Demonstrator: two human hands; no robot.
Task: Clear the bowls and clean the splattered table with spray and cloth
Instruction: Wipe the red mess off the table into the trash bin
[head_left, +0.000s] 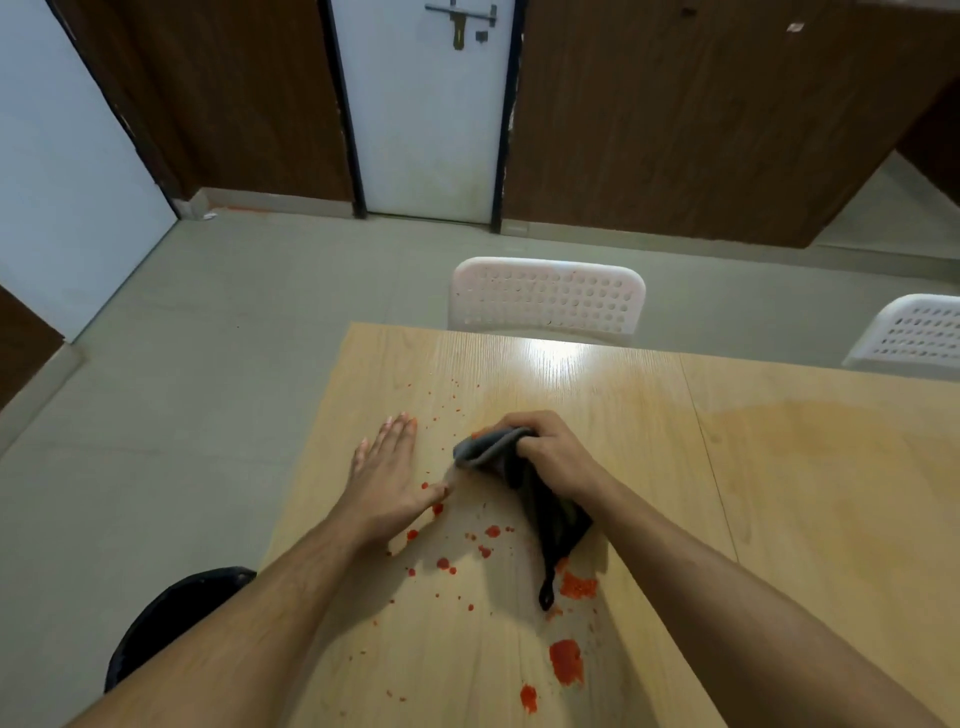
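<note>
Your right hand (553, 452) has its grip clamped on the dark grey cloth (524, 488), fingers curled round the bunched upper end. The rest of the cloth trails back toward you along the worktop (779, 493), and its small hanging loop lies just beside a red smear. Your left hand (389, 478) is flat on the worktop, fingers straight and together, thumb out toward the cloth, holding nothing. It sits just beside the cloth, near the worktop's left edge.

Red splatter (566, 660) runs between and in front of your hands: three larger smears on the near side, close to your right forearm, plus many small drops scattered out to a fine spray past your fingertips. The exact drop count is hard to tell at this size.

The left edge of the worktop runs diagonally just outside your left hand. The far edge is well beyond both hands, with bare wood between. To the right of a seam the worktop goes on wide and bare, with what may be a faint wet sheen.

Two white perforated chairs stand at the far edge, one (545, 296) ahead, one (914, 332) at far right. One black seat (171, 618) is under your left forearm. One white door (426, 104) stands across the open floor (234, 322).
</note>
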